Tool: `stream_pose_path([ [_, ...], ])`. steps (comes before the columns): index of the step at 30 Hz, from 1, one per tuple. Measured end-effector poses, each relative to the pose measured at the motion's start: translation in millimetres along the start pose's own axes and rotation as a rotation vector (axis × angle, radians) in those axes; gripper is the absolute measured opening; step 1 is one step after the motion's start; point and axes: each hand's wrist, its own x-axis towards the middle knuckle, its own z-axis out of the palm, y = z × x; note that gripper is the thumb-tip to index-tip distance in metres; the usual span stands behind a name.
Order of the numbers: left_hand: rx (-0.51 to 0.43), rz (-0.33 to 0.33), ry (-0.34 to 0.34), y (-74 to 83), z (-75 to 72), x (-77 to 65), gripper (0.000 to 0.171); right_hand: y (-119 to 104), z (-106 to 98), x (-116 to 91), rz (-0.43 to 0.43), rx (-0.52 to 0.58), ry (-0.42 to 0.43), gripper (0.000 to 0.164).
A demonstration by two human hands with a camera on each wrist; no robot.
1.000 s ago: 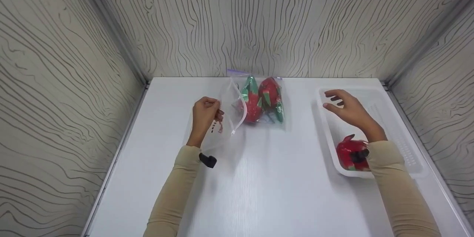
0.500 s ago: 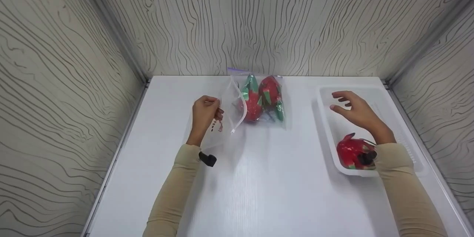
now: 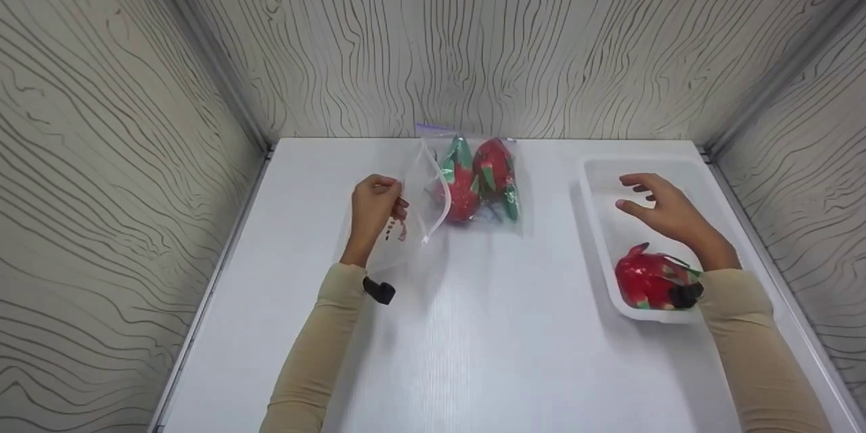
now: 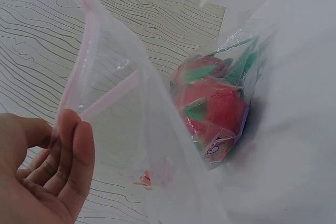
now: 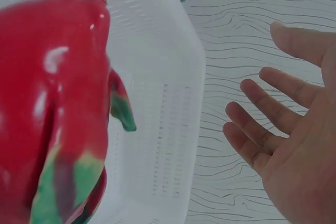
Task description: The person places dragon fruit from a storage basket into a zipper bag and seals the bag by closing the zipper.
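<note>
White tabletop (image 3: 514, 325), walled on three sides.
Back wall (image 3: 473, 34), left wall (image 3: 88, 183) and right wall (image 3: 829, 176) are pale with dark wood-grain lines (mostly upright at the back); a grey left strip (image 3: 201, 47) and grey right strip (image 3: 778, 84) line the corners.

- Head: well above the bench (image 3: 514, 325), facing forward and down, left hand (image 3: 375, 210) at 9 o'clock, right hand (image 3: 670, 213) at 3.
- Left wrist: close, rolled sideways, facing the back wall (image 3: 473, 34).
- Right wrist: close above the basket (image 3: 609, 199), rolled likewise.
- All three share the basket, at 1 o'clock from the left wrist.
</note>
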Motion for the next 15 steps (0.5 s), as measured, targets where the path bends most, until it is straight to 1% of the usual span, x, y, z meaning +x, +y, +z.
stream_pose_path([
  [7,0.004,0.001,0.003,0.5,0.5,-0.2,0.011,6.4,-1.7,-5.8,0.021,-0.025,-0.018,0.060],
  [15,-0.005,-0.005,-0.004,-1.4,1.3,-1.3,0.012,12.8,-1.7,-16.5,0.056,-0.022,-0.039,0.064],
])
